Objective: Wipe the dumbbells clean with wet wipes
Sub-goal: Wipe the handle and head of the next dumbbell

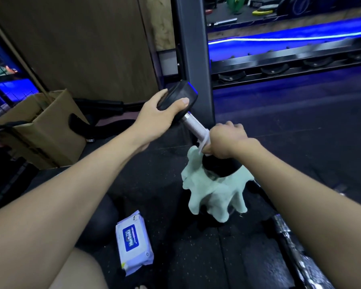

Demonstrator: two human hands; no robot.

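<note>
A black dumbbell (193, 124) with a silver handle is held tilted above the dark floor. My left hand (156, 115) grips its upper black head. Around the lower end of the handle, my right hand (225, 140) is closed with a white wet wipe (203, 142) wrapped on the bar. The lower head (219, 167) rests on a pale green cloth (213, 192) that hangs around it. A white and blue pack of wet wipes (133, 241) lies on the floor near my left forearm.
A dark steel rack post (193, 49) stands just behind the dumbbell, with dumbbell rack rails (290, 65) to its right lit blue. A cardboard box (42, 128) sits at the left. A chrome bar (300, 253) lies on the floor at lower right.
</note>
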